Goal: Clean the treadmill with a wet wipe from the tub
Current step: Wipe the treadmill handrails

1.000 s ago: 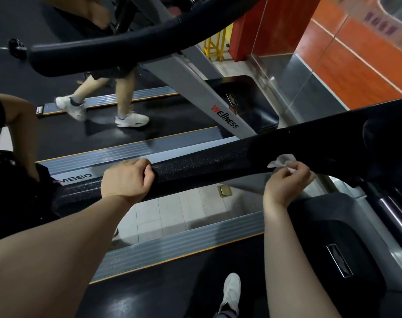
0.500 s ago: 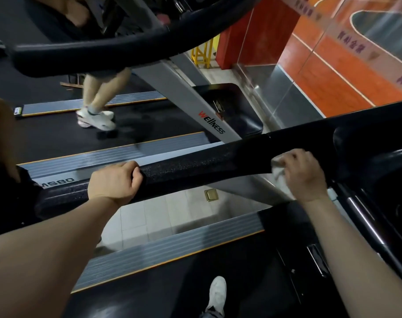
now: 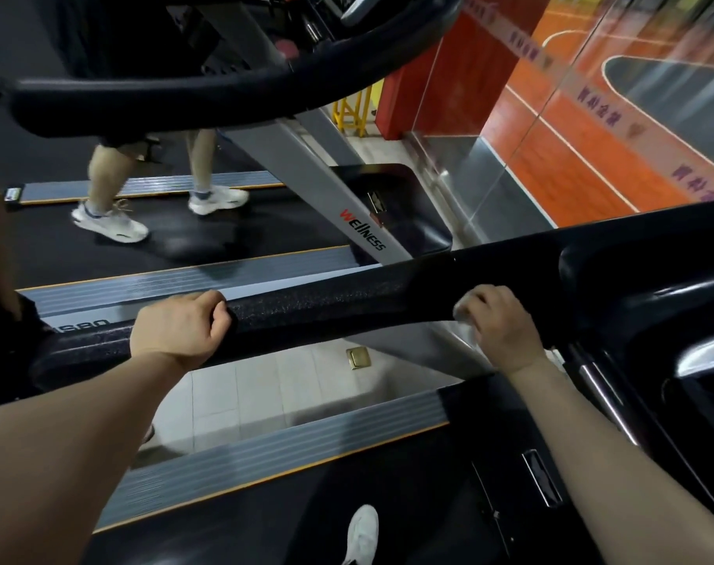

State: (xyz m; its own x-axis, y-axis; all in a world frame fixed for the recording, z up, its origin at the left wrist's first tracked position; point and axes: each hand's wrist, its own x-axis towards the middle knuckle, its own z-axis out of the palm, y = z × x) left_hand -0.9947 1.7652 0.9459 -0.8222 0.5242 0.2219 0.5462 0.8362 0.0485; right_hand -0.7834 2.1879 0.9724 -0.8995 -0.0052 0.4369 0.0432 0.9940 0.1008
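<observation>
White wet wipe (image 3: 465, 320) now wrapped over the black textured treadmill handrail (image 3: 339, 316) by right hand (image 3: 504, 326), fingers curled around it; wiping underway. Left hand (image 3: 180, 326) fingers gripped on rail.

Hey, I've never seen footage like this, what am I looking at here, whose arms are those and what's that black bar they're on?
There is only one picture, taken by a camera worn on a person's head, looking forward and down. So the two bare arms belong to the wearer.

The black bar is the padded side handrail of a treadmill in a gym. The left hand has its grip curled round the rail. The right hand, farther along the rail near the console, presses a white wet wipe against the rail; only a blurred bit of the wipe shows beside the fingers.

Below you see the treadmill's grey side strip, its dark belt and the wearer's white shoe. Beyond the rail, another person's legs walk on the next treadmill. No tub is in view.
</observation>
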